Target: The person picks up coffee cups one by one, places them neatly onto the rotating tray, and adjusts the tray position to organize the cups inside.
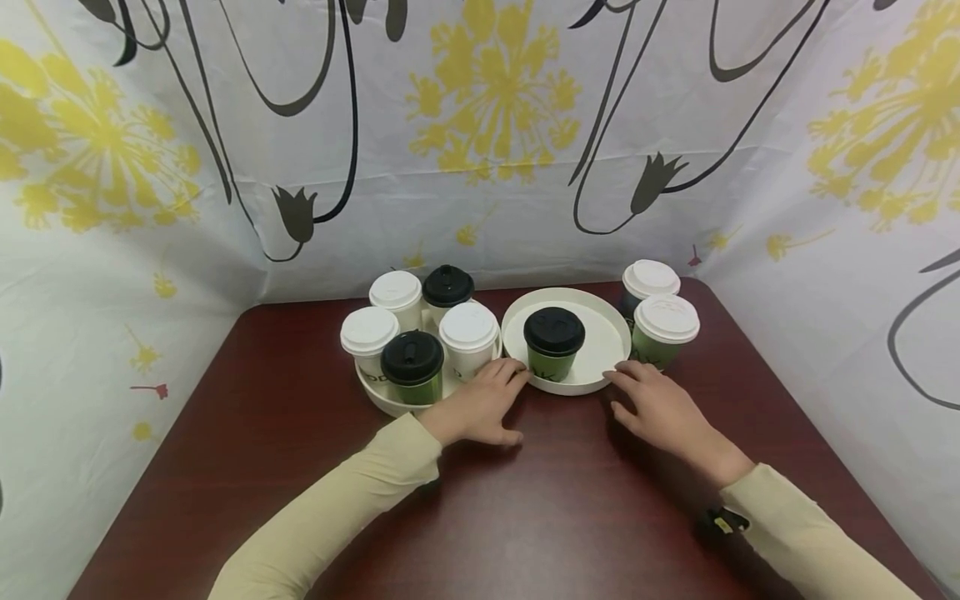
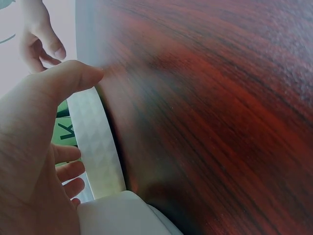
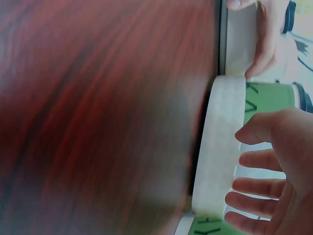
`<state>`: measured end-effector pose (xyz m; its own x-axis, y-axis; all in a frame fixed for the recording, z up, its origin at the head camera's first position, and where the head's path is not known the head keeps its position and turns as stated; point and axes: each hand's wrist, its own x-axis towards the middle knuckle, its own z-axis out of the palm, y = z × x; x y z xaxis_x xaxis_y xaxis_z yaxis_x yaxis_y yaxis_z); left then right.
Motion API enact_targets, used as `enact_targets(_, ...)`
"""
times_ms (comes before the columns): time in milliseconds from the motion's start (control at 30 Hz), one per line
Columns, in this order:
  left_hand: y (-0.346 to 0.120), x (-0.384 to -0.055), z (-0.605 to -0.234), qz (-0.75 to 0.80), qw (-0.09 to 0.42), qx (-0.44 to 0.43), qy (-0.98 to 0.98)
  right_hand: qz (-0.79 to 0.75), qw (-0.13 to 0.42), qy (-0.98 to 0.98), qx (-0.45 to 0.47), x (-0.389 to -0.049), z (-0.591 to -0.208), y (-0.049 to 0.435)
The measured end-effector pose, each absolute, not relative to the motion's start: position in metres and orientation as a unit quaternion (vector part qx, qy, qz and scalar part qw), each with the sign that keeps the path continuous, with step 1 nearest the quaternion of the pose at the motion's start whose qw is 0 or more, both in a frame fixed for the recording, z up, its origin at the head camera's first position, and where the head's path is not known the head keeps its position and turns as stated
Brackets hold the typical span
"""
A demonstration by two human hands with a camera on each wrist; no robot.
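Observation:
A round white tray [image 1: 611, 340] lies at the back of the table, with one black-lidded green paper cup [image 1: 553, 343] upright on it. My left hand [image 1: 483, 407] reaches to its left front rim, fingers loosely extended and thumb spread. On the opposite side, my right hand [image 1: 666, 415] has its fingertips at the right front rim. In the right wrist view, the fingers [image 3: 259, 183] of that hand are spread beside the tray wall [image 3: 220, 142]. Whether either hand actually touches the rim I cannot tell. Neither hand grips anything.
Left of it, a second round tray [image 1: 392, 407] bears several lidded cups, including a black-lidded green one [image 1: 412, 367] and a white one [image 1: 469, 337]. Two white-lidded cups, the nearer one green [image 1: 664, 329], stand at the right. Patterned cloth [image 1: 480, 225] hangs behind the dark red table [image 1: 510, 517].

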<state>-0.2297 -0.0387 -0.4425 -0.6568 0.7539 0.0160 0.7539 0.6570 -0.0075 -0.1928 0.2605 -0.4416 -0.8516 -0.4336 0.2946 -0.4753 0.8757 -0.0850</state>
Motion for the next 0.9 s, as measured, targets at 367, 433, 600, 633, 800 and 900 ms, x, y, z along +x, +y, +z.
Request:
enact_targets(367, -0.039, -0.230, -0.443, -0.011, 0.005, -0.414, -0.910, 0.075, 0.119, -0.964, 0.225, -0.194, -0.444, 0.266)
enact_targets(433, -0.039, -0.230, -0.443, -0.009, 0.005, -0.414, -0.910, 0.072, 0.123, -0.963, 0.229, -0.193, -0.443, 0.264)
enact_targets(600, -0.039, -0.229, -0.443, -0.005, 0.007, -0.414, -0.910, 0.066, 0.134, -0.959, 0.240, -0.189, -0.443, 0.258)
enact_targets(633, -0.039, -0.229, -0.443, -0.006, 0.008, -0.414, -0.910, 0.067, 0.135, -0.958, 0.242, -0.189, -0.443, 0.257)
enact_targets(800, -0.039, -0.229, -0.442, -0.002, 0.006, -0.411, -0.911, 0.069, 0.139, -0.956, 0.250, -0.186, -0.443, 0.250)
enact_targets(900, -0.039, -0.228, -0.441, -0.002, 0.000, -0.409, -0.912, 0.071, 0.136, -0.956, 0.252, -0.185, -0.444, 0.245)
